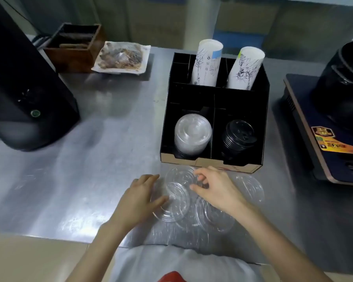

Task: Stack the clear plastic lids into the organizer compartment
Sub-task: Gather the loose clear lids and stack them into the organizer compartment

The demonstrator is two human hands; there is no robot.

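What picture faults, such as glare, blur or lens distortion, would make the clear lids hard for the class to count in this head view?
Head view: glare streaks the steel counter, washing out the loose clear lids near both hands; the right hand covers some lids; the whole frame is soft; wide-angle bending curves the counter's edges. The stacked clear lids read better against the black organizer.

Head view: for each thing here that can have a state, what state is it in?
Left hand: open, fingers on a loose lid.
Right hand: fingers curled over the loose lids, grip unclear.
Loose clear lids: scattered flat on the steel counter.
Clear lid stack: in the organizer, front left compartment.
Black lid stack: front right compartment.
Paper cup stacks: leaning in the back compartments.
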